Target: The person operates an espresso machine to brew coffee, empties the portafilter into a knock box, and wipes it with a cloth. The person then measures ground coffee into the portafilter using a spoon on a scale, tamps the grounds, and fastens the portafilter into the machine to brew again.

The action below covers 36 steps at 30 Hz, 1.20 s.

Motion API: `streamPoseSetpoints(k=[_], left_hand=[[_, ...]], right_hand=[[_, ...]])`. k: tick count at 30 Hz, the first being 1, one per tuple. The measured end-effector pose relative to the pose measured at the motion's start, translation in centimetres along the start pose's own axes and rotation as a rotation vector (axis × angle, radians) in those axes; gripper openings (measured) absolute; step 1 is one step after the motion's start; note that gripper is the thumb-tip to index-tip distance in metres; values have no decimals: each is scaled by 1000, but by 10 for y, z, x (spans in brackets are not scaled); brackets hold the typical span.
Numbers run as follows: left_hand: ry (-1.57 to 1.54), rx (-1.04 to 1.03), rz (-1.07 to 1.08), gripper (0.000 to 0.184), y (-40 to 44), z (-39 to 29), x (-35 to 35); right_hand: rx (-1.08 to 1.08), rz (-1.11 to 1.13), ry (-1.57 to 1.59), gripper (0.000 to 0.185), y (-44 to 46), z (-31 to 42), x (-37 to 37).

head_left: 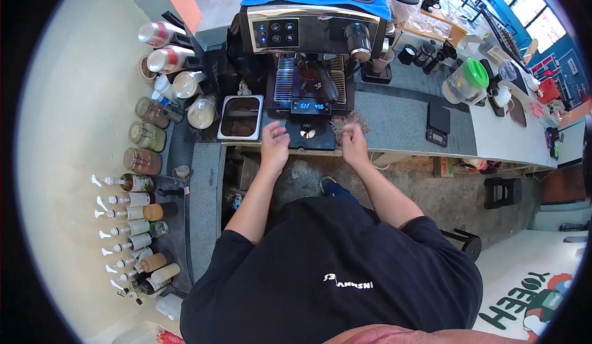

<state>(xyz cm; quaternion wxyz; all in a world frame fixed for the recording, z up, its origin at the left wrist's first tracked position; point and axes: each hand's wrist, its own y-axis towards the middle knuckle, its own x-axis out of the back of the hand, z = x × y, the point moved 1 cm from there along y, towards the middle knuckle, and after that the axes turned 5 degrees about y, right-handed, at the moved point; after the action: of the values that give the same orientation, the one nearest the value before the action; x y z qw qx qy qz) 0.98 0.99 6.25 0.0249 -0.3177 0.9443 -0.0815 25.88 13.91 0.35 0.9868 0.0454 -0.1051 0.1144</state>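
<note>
My left hand (275, 147) is at the counter's front edge, fingers loosely curled and somewhat apart, with nothing in it. To its right lies a black tamping mat (320, 139) with a round metal tamper (308, 131) on it. On the mat's other side is my right hand (354, 146), fingers bent and holding nothing I can see. A shaggy brown cloth (341, 124) lies just behind it. Farther back, a small scale (310, 106) with a lit display sits on the espresso machine's drip tray (285, 76). A cup of dark liquid (308, 73) stands there under the espresso machine (308, 29).
A metal container (241, 117) with brown contents sits left of the mat. Jars (142, 160) and pump bottles (134, 199) line the left wall. On the right are a black scale (438, 124) and a green-lidded tub (467, 81). A black stool (502, 192) stands on the floor.
</note>
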Motion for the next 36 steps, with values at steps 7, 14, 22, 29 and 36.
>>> streamPoseSetpoints(k=[7, 14, 22, 29, 36], left_hand=[[109, -67, 22, 54, 42, -44, -27], [173, -74, 1, 59, 56, -61, -39], [206, -16, -41, 61, 62, -60, -44], [215, -44, -89, 61, 72, -49, -50], [268, -63, -53, 52, 83, -70, -60]], right_hand=[[-202, 116, 205, 77, 25, 78, -27], [-276, 184, 183, 88, 40, 86, -36], [-275, 295, 205, 89, 53, 66, -24], [-312, 399, 282, 89, 61, 64, -28], [-506, 375, 606, 70, 75, 69, -33]])
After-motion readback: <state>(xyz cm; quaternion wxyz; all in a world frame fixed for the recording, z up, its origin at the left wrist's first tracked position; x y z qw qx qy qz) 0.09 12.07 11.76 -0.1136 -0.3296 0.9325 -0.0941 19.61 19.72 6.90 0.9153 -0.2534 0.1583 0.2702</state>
